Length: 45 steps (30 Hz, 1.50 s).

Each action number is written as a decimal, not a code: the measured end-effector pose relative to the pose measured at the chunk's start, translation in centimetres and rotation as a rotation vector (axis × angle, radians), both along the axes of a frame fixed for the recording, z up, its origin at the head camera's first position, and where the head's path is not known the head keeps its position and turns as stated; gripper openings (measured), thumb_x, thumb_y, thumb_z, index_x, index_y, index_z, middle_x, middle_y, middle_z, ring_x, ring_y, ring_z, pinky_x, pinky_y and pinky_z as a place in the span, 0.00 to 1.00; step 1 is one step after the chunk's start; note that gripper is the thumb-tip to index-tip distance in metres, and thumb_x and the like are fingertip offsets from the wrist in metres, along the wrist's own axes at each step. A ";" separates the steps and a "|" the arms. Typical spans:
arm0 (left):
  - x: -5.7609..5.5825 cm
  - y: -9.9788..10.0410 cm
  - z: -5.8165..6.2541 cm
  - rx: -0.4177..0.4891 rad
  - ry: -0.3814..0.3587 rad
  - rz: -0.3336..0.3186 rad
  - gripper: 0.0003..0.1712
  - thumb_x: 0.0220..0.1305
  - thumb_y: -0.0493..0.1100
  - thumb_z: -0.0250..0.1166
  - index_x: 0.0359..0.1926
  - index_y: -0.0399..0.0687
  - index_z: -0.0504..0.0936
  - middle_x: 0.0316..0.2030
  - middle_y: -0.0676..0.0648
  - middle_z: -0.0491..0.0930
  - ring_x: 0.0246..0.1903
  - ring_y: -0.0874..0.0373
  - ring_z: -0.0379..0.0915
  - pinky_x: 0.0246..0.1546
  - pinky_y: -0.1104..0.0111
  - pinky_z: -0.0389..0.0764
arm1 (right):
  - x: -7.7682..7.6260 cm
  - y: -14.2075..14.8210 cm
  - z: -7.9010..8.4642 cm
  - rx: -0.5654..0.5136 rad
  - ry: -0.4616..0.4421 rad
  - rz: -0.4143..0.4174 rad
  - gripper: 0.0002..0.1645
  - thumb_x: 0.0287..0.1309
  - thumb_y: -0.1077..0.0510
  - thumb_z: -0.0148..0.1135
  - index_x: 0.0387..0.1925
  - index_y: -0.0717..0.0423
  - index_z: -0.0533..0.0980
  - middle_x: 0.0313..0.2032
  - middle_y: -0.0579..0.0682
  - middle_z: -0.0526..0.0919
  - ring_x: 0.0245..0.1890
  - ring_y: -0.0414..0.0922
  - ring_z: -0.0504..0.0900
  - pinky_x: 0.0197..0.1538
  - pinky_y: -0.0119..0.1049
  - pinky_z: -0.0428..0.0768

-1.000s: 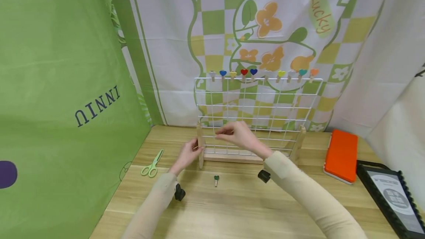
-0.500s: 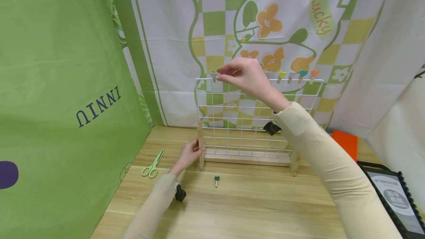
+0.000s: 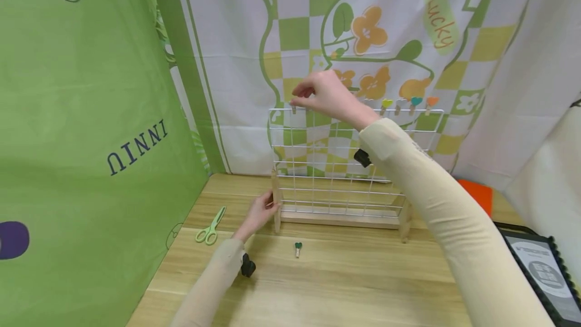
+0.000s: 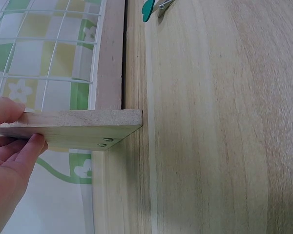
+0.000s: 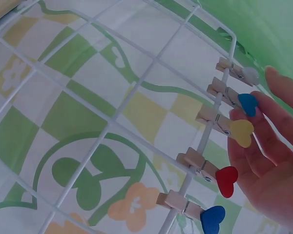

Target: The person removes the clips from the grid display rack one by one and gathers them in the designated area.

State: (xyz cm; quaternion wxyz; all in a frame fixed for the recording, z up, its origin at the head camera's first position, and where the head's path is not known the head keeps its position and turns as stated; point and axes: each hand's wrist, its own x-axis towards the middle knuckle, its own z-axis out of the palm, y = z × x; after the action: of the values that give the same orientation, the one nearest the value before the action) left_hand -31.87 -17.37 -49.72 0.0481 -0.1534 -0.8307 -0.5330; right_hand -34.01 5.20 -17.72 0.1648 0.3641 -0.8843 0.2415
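Observation:
A white wire grid (image 3: 336, 146) stands upright in a wooden base. My left hand (image 3: 260, 211) grips its left wooden upright (image 4: 83, 131) between thumb and fingers. Above the grid's top left, my right hand (image 3: 324, 92) has thumb and index finger spread near the end clothespin, which bears a white heart (image 5: 250, 75). Clothespins with a blue heart (image 5: 247, 104), a yellow heart (image 5: 241, 133), a red heart (image 5: 226, 182) and a dark blue heart (image 5: 212, 220) follow along the top wire. In the head view my hand hides some of them.
A clothespin with a green heart (image 3: 297, 247) lies on the table (image 3: 345, 276) before the grid. Green scissors (image 3: 211, 228) lie at left. An orange case (image 3: 478, 196) and a black-edged board (image 3: 537, 266) are at right. Patterned cloth (image 3: 295, 34) hangs behind.
My right hand has risen from the lower part of the grid to its top left corner, with a slight shift over the last half second. The left hand has kept its place.

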 end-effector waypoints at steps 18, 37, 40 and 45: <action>-0.2 -0.1 -0.4 0.003 -0.025 0.004 0.30 0.67 0.30 0.60 0.68 0.27 0.65 0.62 0.26 0.72 0.62 0.35 0.72 0.63 0.54 0.79 | -0.3 -0.9 -0.4 0.032 0.064 -0.046 0.08 0.62 0.58 0.67 0.34 0.59 0.86 0.33 0.55 0.89 0.31 0.47 0.85 0.40 0.38 0.86; 0.1 -0.1 0.0 0.015 -0.023 -0.022 0.28 0.67 0.29 0.58 0.67 0.24 0.65 0.62 0.24 0.71 0.63 0.32 0.70 0.63 0.52 0.78 | 2.1 0.6 -0.2 -0.148 0.108 -0.030 0.08 0.59 0.59 0.68 0.35 0.62 0.86 0.35 0.58 0.89 0.36 0.50 0.86 0.47 0.42 0.87; 0.1 0.0 0.1 0.013 -0.020 -0.020 0.29 0.67 0.29 0.59 0.67 0.23 0.65 0.62 0.24 0.71 0.63 0.32 0.71 0.63 0.52 0.79 | 2.9 1.2 -0.7 -0.144 0.119 -0.010 0.08 0.59 0.59 0.69 0.35 0.61 0.86 0.35 0.57 0.90 0.36 0.49 0.86 0.47 0.42 0.87; 0.0 0.0 -0.1 0.015 -0.021 -0.009 0.29 0.67 0.29 0.60 0.66 0.24 0.66 0.62 0.25 0.72 0.62 0.33 0.72 0.62 0.52 0.79 | 4.0 2.1 -2.8 -0.140 0.113 0.024 0.07 0.60 0.58 0.69 0.35 0.59 0.86 0.34 0.54 0.90 0.35 0.47 0.87 0.47 0.40 0.88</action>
State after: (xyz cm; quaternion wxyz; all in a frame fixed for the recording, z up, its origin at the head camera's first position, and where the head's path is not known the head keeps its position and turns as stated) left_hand -31.85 -17.37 -49.85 0.0382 -0.1513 -0.8265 -0.5408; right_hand -30.02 7.27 -20.56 0.2364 0.3754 -0.8501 0.2836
